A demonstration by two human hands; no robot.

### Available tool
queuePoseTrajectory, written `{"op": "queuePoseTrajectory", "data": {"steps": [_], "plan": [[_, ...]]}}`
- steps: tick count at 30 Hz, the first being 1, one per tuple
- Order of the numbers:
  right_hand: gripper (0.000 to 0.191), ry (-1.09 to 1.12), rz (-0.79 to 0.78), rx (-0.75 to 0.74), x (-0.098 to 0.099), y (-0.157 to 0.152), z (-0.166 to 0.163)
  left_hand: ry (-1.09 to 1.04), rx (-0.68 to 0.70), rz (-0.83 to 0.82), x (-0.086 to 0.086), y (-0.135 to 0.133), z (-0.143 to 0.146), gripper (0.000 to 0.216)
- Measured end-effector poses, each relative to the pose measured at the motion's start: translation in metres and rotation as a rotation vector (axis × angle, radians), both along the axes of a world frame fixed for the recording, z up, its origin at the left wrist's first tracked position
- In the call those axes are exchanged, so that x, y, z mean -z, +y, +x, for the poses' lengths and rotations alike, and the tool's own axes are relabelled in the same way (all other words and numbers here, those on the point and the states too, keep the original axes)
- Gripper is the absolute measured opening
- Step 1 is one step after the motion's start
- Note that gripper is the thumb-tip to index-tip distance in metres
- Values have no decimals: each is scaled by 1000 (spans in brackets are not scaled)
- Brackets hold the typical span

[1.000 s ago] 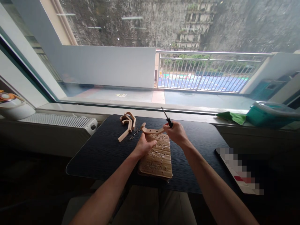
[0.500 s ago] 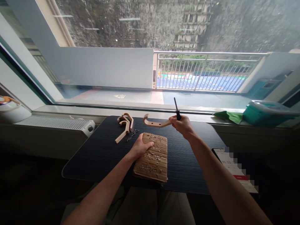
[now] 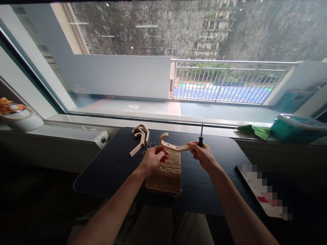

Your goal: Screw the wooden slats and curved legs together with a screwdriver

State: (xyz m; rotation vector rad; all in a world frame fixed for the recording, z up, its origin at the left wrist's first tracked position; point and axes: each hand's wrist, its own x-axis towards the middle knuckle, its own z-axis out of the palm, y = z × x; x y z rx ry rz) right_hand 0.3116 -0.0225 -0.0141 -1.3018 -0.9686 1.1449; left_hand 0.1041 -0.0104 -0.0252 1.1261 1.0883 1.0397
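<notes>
My right hand [image 3: 203,156] grips the straight end of a pale wooden hook [image 3: 184,147] together with a black-handled screwdriver [image 3: 201,139], whose shaft points up. The hook's curved end reaches left, over the far edge of a corrugated cardboard block [image 3: 165,185] pitted with holes. Over that block, just below the hook's curve, my left hand [image 3: 153,158] has its thumb and fingers drawn together; anything between them is too small to make out. Beyond it lie several more wooden hooks [image 3: 141,143] and a small pile of screws [image 3: 148,147].
The dark table [image 3: 107,170] has rounded corners and stands against a window sill. A radiator [image 3: 74,134] is at left. A partly blurred flat device [image 3: 260,195] lies at the right edge. A green cloth [image 3: 254,131] and a teal box [image 3: 293,128] sit on the sill.
My left hand has let go of the cardboard block and moved up to the hook, its fingers drawing together. My right hand has brought the hook and screwdriver lower, over the block's far edge.
</notes>
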Motion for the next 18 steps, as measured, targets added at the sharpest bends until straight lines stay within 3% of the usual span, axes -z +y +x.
{"op": "queuePoseTrajectory", "data": {"steps": [8,18], "plan": [[21,9,-13,-11,6,2,-22,-217,-136,-147,9,5,-4,4],[30,-94,30,-6,7,19,-57,-344,-303,-180,6,16,-28,11]]}}
